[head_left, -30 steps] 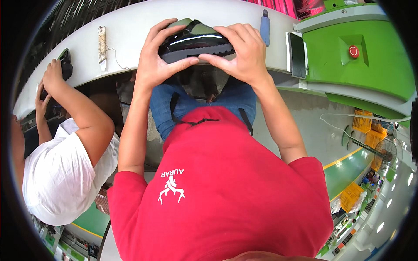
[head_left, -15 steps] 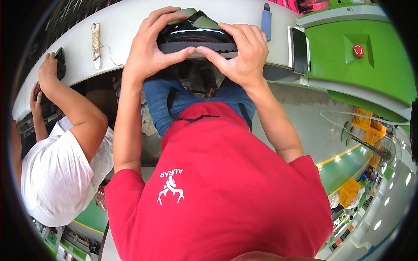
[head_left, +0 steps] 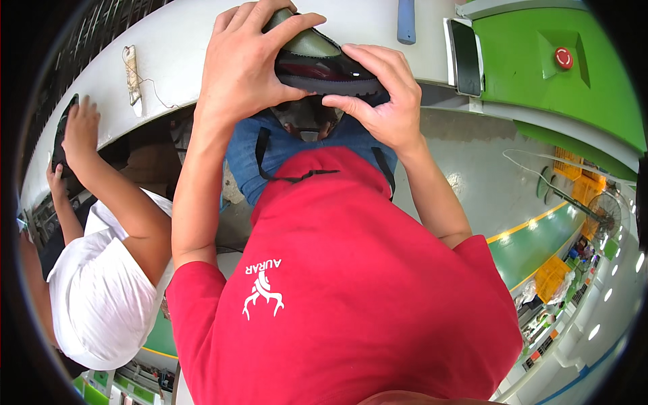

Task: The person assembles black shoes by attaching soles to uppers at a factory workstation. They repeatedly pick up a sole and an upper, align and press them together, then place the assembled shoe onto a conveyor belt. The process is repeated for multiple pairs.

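A shoe (head_left: 317, 66) with glossy black sides, olive-green panels and a dark grey sole is held between my two hands at the table's near edge. My left hand (head_left: 246, 64) wraps its left end, fingers over the top and thumb along the sole. My right hand (head_left: 391, 94) grips the right end, thumb under the sole edge and fingers on the upper. The shoe's left end is mostly hidden behind my left hand.
The white table (head_left: 182, 40) carries a wrapped blade tool (head_left: 131, 77) with a string and a blue-handled tool (head_left: 406, 20). A phone (head_left: 466, 57) lies beside a green machine (head_left: 526, 88) with a red button (head_left: 564, 58). At left, a co-worker's hand (head_left: 81, 128) holds a dark shoe (head_left: 61, 138).
The shoe has tilted and shifted slightly right, its right end lower. My left hand now reaches further over its top. The co-worker's hands have moved slightly down.
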### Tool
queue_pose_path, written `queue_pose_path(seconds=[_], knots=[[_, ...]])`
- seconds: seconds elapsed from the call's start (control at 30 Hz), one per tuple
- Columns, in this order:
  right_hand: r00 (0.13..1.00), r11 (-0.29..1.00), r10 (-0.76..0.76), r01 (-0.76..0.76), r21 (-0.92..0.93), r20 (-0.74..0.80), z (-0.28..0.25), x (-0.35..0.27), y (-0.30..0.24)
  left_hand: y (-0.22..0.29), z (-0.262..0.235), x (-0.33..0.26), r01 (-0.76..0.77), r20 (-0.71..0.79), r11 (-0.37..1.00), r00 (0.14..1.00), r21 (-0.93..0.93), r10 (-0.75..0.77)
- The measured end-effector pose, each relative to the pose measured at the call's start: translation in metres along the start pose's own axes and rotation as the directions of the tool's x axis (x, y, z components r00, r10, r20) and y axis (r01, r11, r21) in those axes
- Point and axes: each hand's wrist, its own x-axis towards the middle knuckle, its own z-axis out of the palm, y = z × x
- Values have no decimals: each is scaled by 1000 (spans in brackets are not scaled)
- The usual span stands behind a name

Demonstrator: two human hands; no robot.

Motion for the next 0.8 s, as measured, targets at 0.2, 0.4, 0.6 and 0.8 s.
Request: queue_pose_path(seconds=[0.2, 0.4, 0.6, 0.8], knots=[[999, 998, 6, -3, 65, -35, 3, 2, 2, -5, 4, 0, -78, -30, 994, 996, 80, 81], [986, 954, 123, -149, 259, 113, -14, 9, 11, -15, 16, -6, -59, -64, 997, 996, 47, 62], [979, 913, 142, -187, 363, 145, -16, 5, 21, -19, 17, -5, -61, -61, 998, 996, 28, 62], [966, 896, 201, -248, 367, 163, -17, 4, 13, -18, 12, -2, -77, -60, 997, 995, -5, 76]])
